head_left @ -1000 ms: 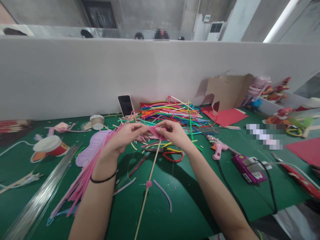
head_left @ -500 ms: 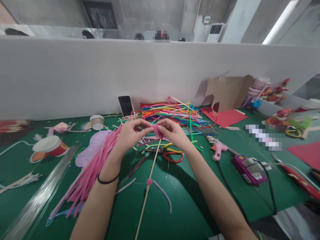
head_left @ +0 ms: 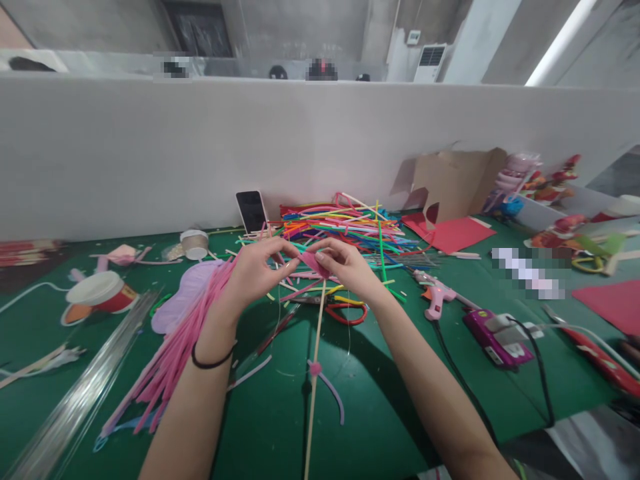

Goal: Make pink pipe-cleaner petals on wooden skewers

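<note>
Flat, rounded, soft-looking pink piece sits at the top of a thin pale wooden stick over the green tabletop; the right hand pinches it between thumb and fingers, the left hand curves at its edge, though whether that one grips I cannot tell

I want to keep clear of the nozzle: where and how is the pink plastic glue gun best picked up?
Probably by the pink handle of the pink plastic glue gun, from the near side: the handle juts that way, while the nozzle points away leftward. The black cord leaves its near end.
</note>
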The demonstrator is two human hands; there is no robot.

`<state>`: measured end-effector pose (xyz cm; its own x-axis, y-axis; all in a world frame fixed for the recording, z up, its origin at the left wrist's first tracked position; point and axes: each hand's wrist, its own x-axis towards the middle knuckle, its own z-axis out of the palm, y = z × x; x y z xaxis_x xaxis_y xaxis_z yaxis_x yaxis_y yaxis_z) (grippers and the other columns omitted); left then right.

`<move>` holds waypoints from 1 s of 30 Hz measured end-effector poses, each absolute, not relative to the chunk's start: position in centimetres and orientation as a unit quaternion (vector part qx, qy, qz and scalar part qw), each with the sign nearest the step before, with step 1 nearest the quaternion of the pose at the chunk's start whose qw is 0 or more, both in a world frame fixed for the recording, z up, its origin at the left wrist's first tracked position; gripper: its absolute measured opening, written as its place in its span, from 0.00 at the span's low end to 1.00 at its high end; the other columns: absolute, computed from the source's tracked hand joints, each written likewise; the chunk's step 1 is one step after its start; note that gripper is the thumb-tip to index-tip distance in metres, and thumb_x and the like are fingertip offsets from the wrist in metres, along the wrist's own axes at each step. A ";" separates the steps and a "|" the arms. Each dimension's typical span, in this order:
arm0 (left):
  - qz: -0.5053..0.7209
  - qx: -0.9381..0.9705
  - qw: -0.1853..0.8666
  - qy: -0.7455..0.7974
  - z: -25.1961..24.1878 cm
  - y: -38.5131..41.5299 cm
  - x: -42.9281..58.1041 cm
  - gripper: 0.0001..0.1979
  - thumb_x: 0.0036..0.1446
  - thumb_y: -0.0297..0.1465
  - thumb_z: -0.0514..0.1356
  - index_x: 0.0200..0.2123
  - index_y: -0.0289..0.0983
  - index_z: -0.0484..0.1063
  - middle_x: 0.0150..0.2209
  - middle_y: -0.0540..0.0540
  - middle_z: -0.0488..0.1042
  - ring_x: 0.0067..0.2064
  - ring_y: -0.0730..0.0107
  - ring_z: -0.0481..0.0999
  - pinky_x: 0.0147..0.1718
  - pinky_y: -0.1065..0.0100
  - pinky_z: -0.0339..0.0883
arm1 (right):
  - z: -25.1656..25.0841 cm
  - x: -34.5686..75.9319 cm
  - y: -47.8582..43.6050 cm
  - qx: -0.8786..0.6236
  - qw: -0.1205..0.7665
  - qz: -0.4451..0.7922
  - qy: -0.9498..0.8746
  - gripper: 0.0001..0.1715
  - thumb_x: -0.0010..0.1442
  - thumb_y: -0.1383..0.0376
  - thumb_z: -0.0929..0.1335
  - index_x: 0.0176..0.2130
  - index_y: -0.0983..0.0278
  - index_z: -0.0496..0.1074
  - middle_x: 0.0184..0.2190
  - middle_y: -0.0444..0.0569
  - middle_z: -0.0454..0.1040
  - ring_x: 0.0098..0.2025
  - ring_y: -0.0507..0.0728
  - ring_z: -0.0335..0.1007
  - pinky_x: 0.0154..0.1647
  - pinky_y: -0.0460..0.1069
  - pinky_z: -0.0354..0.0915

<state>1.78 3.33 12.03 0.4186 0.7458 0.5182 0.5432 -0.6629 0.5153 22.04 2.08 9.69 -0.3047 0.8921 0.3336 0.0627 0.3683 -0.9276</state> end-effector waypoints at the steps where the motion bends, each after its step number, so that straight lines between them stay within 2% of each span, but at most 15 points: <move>1: 0.374 0.836 0.122 0.384 12.0 3.4 1.8 0.07 0.57 0.35 0.60 0.33 0.39 0.75 0.35 0.48 0.78 0.38 0.66 0.76 0.39 0.68 0.67 | 9.7 22.0 2.1 -0.353 0.472 0.438 -0.678 0.13 0.62 0.58 0.65 0.43 0.61 0.72 0.24 0.41 0.65 0.25 0.50 0.60 0.26 0.46 0.58; 4: 0.384 0.834 0.105 0.383 11.9 3.4 2.0 0.08 0.58 0.36 0.59 0.34 0.39 0.76 0.37 0.47 0.79 0.45 0.62 0.75 0.45 0.65 0.66 | 9.8 22.2 2.1 -0.356 0.480 0.444 -0.668 0.14 0.61 0.56 0.66 0.44 0.61 0.72 0.26 0.42 0.69 0.26 0.50 0.62 0.28 0.46 0.60; 8: 0.419 0.787 0.172 0.419 11.8 3.6 2.4 0.11 0.57 0.38 0.60 0.39 0.39 0.76 0.42 0.45 0.78 0.45 0.61 0.75 0.44 0.65 0.66 | 9.9 23.0 2.5 -0.354 0.521 0.460 -0.626 0.14 0.58 0.57 0.68 0.42 0.62 0.73 0.34 0.46 0.74 0.32 0.52 0.67 0.34 0.47 0.64; 12: 0.529 0.648 0.329 0.439 12.0 4.1 1.7 0.12 0.54 0.38 0.63 0.38 0.37 0.76 0.39 0.45 0.78 0.42 0.63 0.76 0.43 0.65 0.67 | 9.5 24.2 3.5 -0.326 0.629 0.439 -0.552 0.05 0.55 0.65 0.67 0.29 0.62 0.72 0.24 0.42 0.69 0.26 0.50 0.62 0.33 0.47 0.64; 14: 0.575 0.553 0.433 0.420 12.1 4.5 1.0 0.12 0.52 0.37 0.63 0.38 0.37 0.75 0.38 0.44 0.78 0.41 0.65 0.76 0.42 0.66 0.68 | 9.3 24.6 4.0 -0.280 0.691 0.428 -0.511 0.07 0.52 0.69 0.65 0.23 0.62 0.69 0.23 0.41 0.66 0.28 0.51 0.63 0.39 0.48 0.66; 16: 0.571 0.500 0.502 0.414 12.1 4.8 0.3 0.12 0.52 0.36 0.64 0.38 0.36 0.75 0.39 0.44 0.78 0.40 0.66 0.77 0.39 0.67 0.68 | 9.2 24.7 4.2 -0.231 0.718 0.459 -0.469 0.08 0.50 0.70 0.64 0.21 0.62 0.67 0.25 0.43 0.67 0.34 0.53 0.68 0.47 0.49 0.65; 19: 0.514 0.528 0.518 0.434 11.6 5.0 0.1 0.15 0.52 0.38 0.64 0.42 0.38 0.76 0.44 0.43 0.78 0.44 0.65 0.77 0.40 0.68 0.67 | 9.4 24.6 3.9 -0.174 0.699 0.563 -0.405 0.06 0.50 0.68 0.65 0.22 0.61 0.65 0.30 0.45 0.70 0.43 0.57 0.71 0.49 0.53 0.67; 22: 0.432 0.609 0.511 0.427 11.1 4.7 1.1 0.19 0.53 0.42 0.64 0.47 0.39 0.75 0.47 0.42 0.77 0.48 0.61 0.76 0.43 0.65 0.67 | 9.8 24.0 3.2 -0.134 0.674 0.629 -0.364 0.09 0.53 0.66 0.64 0.22 0.61 0.62 0.32 0.46 0.71 0.48 0.60 0.70 0.51 0.57 0.66; 25: 0.394 0.633 0.521 0.415 10.7 4.4 2.1 0.19 0.54 0.45 0.63 0.41 0.37 0.78 0.42 0.41 0.79 0.46 0.58 0.76 0.44 0.63 0.67 | 10.0 23.4 2.7 -0.117 0.656 0.661 -0.347 0.10 0.51 0.67 0.63 0.21 0.61 0.59 0.31 0.47 0.71 0.50 0.60 0.70 0.56 0.57 0.63; 30: 0.436 0.600 0.531 0.410 10.4 4.5 2.7 0.17 0.52 0.44 0.65 0.35 0.36 0.77 0.34 0.44 0.78 0.41 0.62 0.77 0.40 0.64 0.67 | 9.7 22.6 2.6 -0.083 0.621 0.696 -0.351 0.10 0.51 0.68 0.63 0.20 0.61 0.60 0.30 0.47 0.72 0.52 0.60 0.69 0.61 0.56 0.58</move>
<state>2.66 4.54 10.43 0.2831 0.9551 0.0880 0.0280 -0.0999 0.9946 22.56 2.56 9.68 -0.2148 0.9228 0.3200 -0.8063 0.0173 -0.5913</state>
